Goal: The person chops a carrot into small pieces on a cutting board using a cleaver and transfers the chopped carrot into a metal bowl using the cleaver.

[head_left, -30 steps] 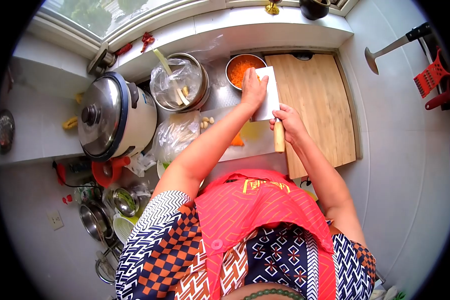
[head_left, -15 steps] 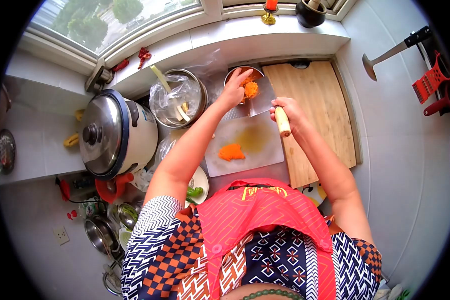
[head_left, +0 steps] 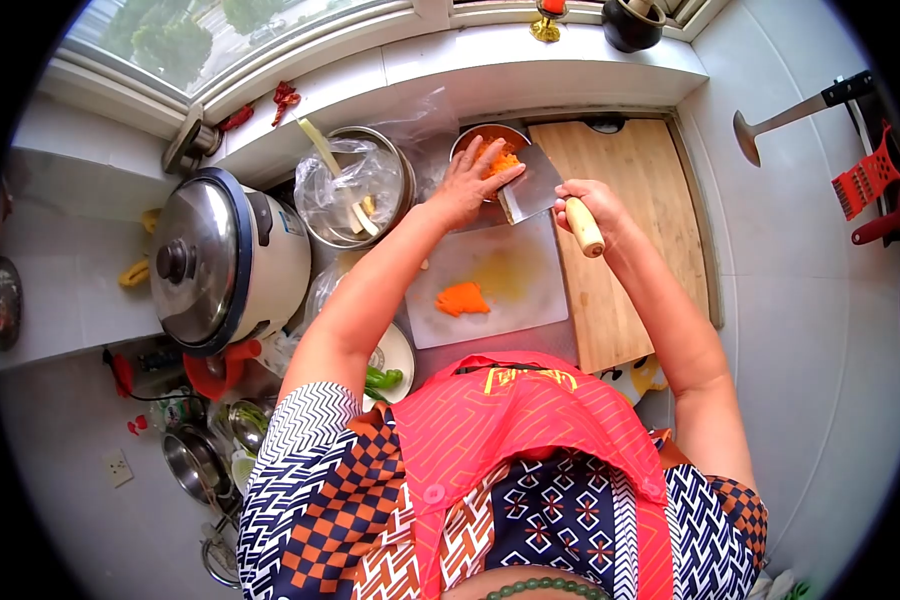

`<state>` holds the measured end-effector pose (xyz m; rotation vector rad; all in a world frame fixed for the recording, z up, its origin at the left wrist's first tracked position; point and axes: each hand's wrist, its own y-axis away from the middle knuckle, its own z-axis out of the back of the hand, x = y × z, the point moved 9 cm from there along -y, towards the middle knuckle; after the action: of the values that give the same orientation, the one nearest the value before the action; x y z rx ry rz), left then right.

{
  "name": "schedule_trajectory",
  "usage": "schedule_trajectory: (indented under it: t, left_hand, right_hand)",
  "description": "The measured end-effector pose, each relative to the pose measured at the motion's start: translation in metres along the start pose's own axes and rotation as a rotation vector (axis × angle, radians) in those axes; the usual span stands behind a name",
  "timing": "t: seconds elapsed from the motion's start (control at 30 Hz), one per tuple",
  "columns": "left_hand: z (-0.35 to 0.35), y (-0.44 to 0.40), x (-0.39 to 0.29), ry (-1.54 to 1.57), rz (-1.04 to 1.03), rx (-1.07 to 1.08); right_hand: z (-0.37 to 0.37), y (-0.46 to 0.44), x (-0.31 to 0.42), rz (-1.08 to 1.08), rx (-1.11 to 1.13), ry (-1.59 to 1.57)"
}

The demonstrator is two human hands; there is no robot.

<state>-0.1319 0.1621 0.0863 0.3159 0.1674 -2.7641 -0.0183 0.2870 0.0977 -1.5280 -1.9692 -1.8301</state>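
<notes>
My right hand (head_left: 598, 208) grips a cleaver (head_left: 537, 182) by its pale wooden handle, the broad blade tilted at the rim of a bowl (head_left: 463, 143). My left hand (head_left: 458, 192) is stretched out over the bowl's near side, fingers apart and holding nothing, fingertips close to the blade. Chopped orange carrot (head_left: 506, 160) shows in the bowl, partly hidden by the fingers and blade. Below the hands lies a translucent white cutting board (head_left: 435, 325) with a flat piece of orange carrot (head_left: 462, 298) and a yellowish wet stain.
A wooden board (head_left: 620, 290) lies to the right, under the right forearm. On the left stand a pot (head_left: 407, 205) lined with a plastic bag and a large rice cooker (head_left: 285, 255). A plate (head_left: 402, 350) with green peppers sits beside the left arm.
The left hand has come back from inside the bowl and its fingers have spread near the blade. The right hand has shifted slightly up and right with the cleaver, whose blade is now tilted differently.
</notes>
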Motion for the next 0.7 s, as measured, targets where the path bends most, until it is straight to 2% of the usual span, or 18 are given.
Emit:
schedule_trajectory:
  t: [0.5, 0.6, 0.7]
  left_hand:
    - [-0.005, -0.013, 0.013, -0.184, 0.152, 0.139]
    - [0.005, -0.011, 0.015, -0.138, 0.217, 0.078]
    - [0.013, -0.016, -0.005, -0.164, 0.122, 0.087]
  right_hand:
    - [0.006, 0.038, 0.018, 0.058, -0.02, 0.078]
    - [0.009, 0.038, 0.018, 0.077, -0.012, 0.116]
    - [0.011, 0.039, 0.017, 0.086, -0.03, 0.148]
